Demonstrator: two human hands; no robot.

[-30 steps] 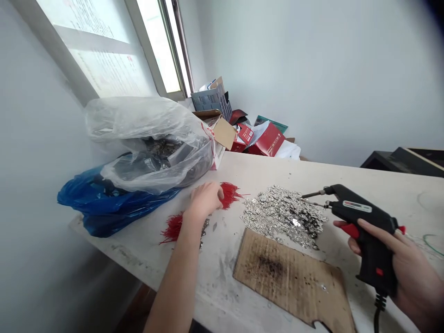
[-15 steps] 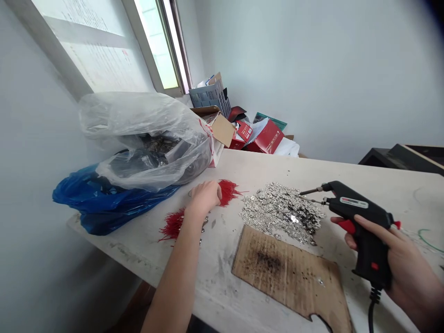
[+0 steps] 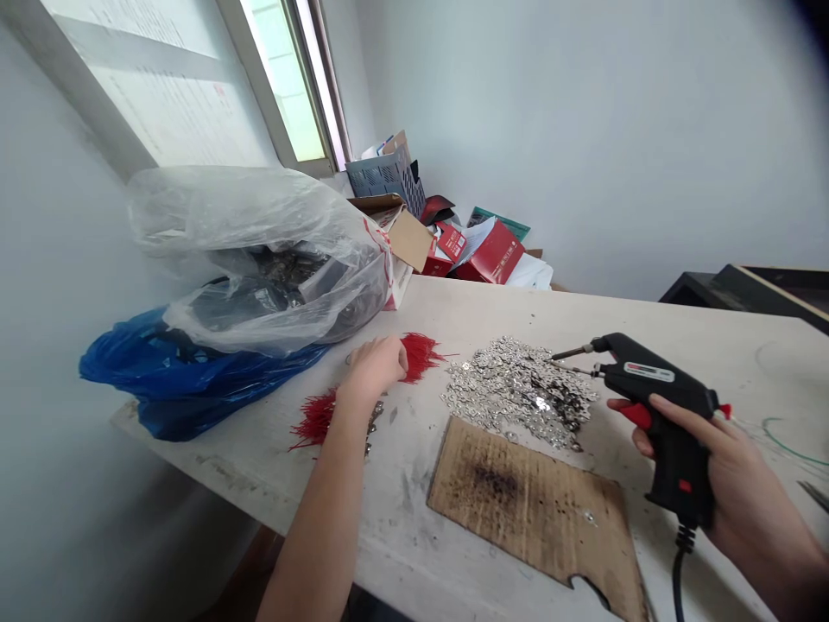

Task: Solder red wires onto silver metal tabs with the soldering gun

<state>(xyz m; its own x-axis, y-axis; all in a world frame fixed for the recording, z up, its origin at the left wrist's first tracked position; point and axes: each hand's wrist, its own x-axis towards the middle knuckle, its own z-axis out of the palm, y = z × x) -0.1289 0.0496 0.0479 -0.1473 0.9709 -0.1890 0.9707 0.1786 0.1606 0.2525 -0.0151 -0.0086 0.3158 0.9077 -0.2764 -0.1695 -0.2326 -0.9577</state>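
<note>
My right hand [image 3: 731, 466] is wrapped round the grip of a black soldering gun [image 3: 661, 371], a finger by its red trigger. The gun's tip points left, over the right part of a pile of small shiny metal pieces [image 3: 511, 380]. My left hand [image 3: 376, 361] is curled down at the left end of a bunch of short red wires [image 3: 420, 356]; its fingertips are hidden. Under my left forearm lies a second red wire bunch [image 3: 315, 419] with small metal pieces at its right end. A scorched cardboard piece [image 3: 531, 510] lies in front of the pile, one small metal piece on it.
At the left of the white table [image 3: 401, 518] sit a clear plastic bag [image 3: 259, 207] and a blue bag [image 3: 187, 389]. Boxes [image 3: 492, 255] and a grey basket [image 3: 382, 177] stand behind. A black cord [image 3: 678, 574] hangs from the gun. Green wire [image 3: 790, 445] lies far right.
The whole view has shifted slightly, so things sit a little further left. My left hand stays by the red wires, and my right hand still holds the soldering gun.
</note>
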